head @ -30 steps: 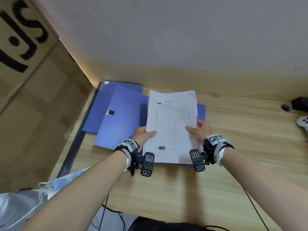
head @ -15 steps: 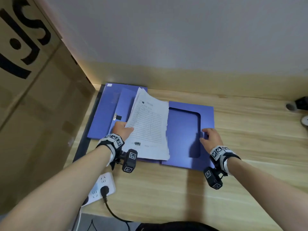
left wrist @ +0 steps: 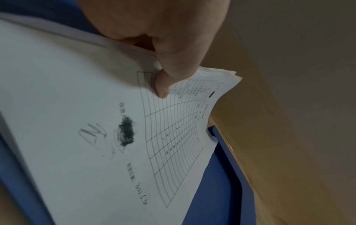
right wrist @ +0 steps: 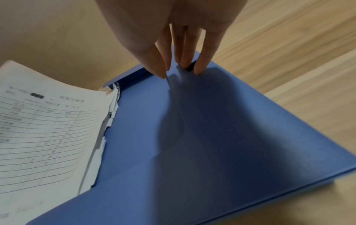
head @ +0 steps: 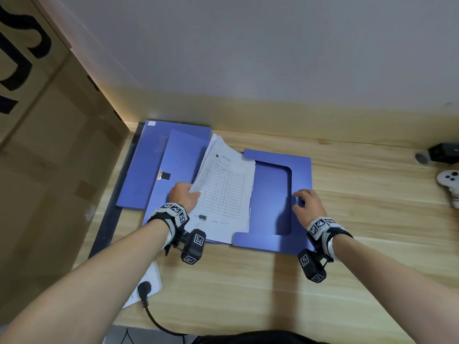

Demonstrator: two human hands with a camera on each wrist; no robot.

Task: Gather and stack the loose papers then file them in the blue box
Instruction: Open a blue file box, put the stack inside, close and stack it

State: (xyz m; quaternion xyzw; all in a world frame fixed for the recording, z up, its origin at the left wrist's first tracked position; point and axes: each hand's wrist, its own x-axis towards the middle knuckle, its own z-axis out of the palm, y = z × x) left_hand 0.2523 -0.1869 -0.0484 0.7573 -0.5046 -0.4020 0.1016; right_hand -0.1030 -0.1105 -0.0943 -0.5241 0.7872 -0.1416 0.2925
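The blue box [head: 273, 194] lies open on the wooden desk, its lid [head: 154, 165] spread to the left. My left hand [head: 183, 197] pinches the left edge of the paper stack [head: 223, 192], thumb on top, and holds it tilted over the box's left half. The left wrist view shows the thumb [left wrist: 163, 85] on the printed top sheet of the paper stack [left wrist: 96, 121]. My right hand [head: 308, 204] rests on the box's right flap [head: 301, 170]. In the right wrist view its straight fingers [right wrist: 183, 60] touch the flap's edge on the blue box [right wrist: 231, 129], beside the paper stack [right wrist: 48, 129].
A large cardboard box [head: 49, 170] stands along the desk's left side. A white power strip [head: 146, 286] with a black plug lies at the front left edge. A white controller [head: 449, 182] and a black object [head: 442, 152] sit at the far right.
My right hand let go of the stack and moved right onto the box's flap. The left hand alone now holds the papers, tilted to the left.
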